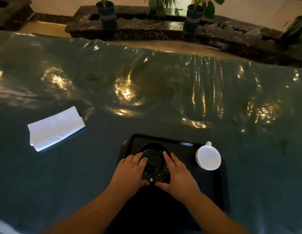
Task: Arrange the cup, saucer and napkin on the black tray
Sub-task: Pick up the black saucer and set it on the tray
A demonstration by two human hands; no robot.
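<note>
A black tray point(180, 146) lies on the table close to me. On it rests a glossy black saucer point(154, 159). My left hand point(130, 171) grips the saucer's left rim and my right hand point(177, 173) grips its right rim, thumbs at the near edge. A white cup point(208, 157) stands at the tray's right edge, its handle pointing away from me. A folded white napkin point(55, 128) lies on the table far to the left, off the tray.
The table wears a dark green cloth under shiny wrinkled plastic point(163, 90). Beyond its far edge runs a dark marble planter ledge point(146, 27) with potted plants point(106, 14).
</note>
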